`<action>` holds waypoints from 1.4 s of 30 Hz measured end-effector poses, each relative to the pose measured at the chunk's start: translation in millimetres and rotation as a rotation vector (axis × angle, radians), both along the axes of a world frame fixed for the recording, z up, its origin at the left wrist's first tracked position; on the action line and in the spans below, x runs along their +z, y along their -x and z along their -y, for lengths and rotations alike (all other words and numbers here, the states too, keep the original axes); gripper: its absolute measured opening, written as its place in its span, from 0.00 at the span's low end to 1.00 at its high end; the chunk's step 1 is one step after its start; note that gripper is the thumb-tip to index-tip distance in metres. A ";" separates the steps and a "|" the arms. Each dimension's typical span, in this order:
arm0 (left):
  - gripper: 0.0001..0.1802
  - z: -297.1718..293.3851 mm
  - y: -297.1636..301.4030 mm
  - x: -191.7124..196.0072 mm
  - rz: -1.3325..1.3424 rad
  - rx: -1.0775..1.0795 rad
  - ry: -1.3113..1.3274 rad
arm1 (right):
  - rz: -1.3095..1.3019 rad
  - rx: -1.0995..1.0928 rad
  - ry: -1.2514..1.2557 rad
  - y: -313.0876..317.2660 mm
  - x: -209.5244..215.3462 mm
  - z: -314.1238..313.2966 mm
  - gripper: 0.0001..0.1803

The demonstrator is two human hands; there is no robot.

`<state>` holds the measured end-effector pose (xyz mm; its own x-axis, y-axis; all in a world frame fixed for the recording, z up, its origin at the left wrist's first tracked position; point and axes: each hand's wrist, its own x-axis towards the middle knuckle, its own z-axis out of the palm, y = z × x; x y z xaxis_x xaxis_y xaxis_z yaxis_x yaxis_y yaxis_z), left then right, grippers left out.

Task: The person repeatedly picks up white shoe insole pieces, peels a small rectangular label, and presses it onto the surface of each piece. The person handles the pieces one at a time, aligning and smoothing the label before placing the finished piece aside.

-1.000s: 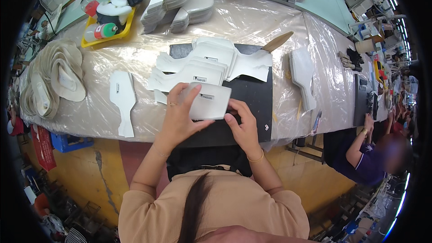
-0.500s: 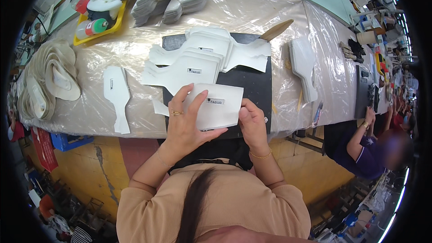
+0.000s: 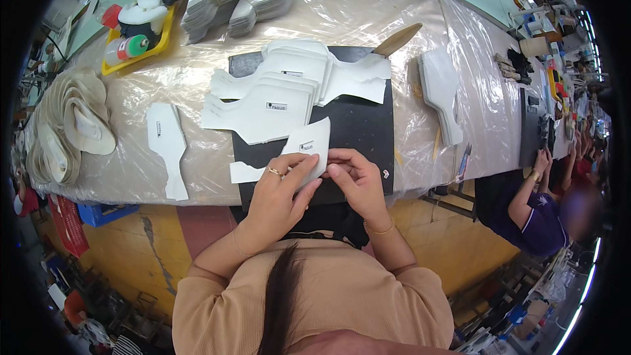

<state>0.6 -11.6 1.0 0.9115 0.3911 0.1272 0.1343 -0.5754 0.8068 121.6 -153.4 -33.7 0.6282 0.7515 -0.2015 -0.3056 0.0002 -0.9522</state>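
Note:
A white, flat cut piece (image 3: pixel 311 133) with a small dark-framed label is held up over the front of a black mat (image 3: pixel 358 125). My left hand (image 3: pixel 281 187) is closed on its lower left part, fingers across the front below the label and thumb at the bottom. At the right edge, my right hand (image 3: pixel 358 181) pinches the piece between thumb and fingers; the fingertips are partly hidden. Behind it lies a fanned stack of similar white pieces (image 3: pixel 263 115), some with labels showing. The narrow end of another white piece (image 3: pixel 248 172) shows left of my left hand.
One labelled piece (image 3: pixel 166 138) lies at left, near a pile of beige shoe-shaped parts (image 3: pixel 79 118). A yellow tray (image 3: pixel 164 36) holds bottles. Further white stacks (image 3: pixel 437 85) lie right and back. A wooden pointed tool (image 3: pixel 399 39) touches the mat. Another person (image 3: pixel 532 217) works at right.
The held piece has turned from nearly flat, facing up, to tilted and seen more edge-on. My right hand has moved left, closer to my left hand.

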 end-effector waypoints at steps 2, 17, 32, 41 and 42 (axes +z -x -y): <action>0.19 -3.0 -3.7 0.3 -0.014 0.010 0.092 | 0.153 -0.027 0.036 2.3 4.9 -4.2 0.14; 0.06 -12.9 -1.5 8.0 -0.066 0.043 0.519 | 0.872 -0.073 0.113 9.9 23.8 -16.2 0.11; 0.07 -3.5 -1.3 24.2 -0.063 0.035 0.230 | 1.030 -0.076 0.079 12.2 28.9 -12.4 0.11; 0.05 -6.6 -5.2 23.5 -0.118 -0.007 0.368 | 0.857 -0.083 0.086 13.3 27.9 -7.6 0.07; 0.05 -6.5 -5.8 22.2 -0.124 -0.019 0.358 | 0.851 -0.082 0.090 13.0 28.0 -6.9 0.07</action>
<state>6.4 -5.1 23.1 0.9190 0.3734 -0.1265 0.2356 -0.2630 0.9356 108.6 -146.5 -5.7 0.6442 0.7007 0.3066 0.5104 -0.0952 -0.8546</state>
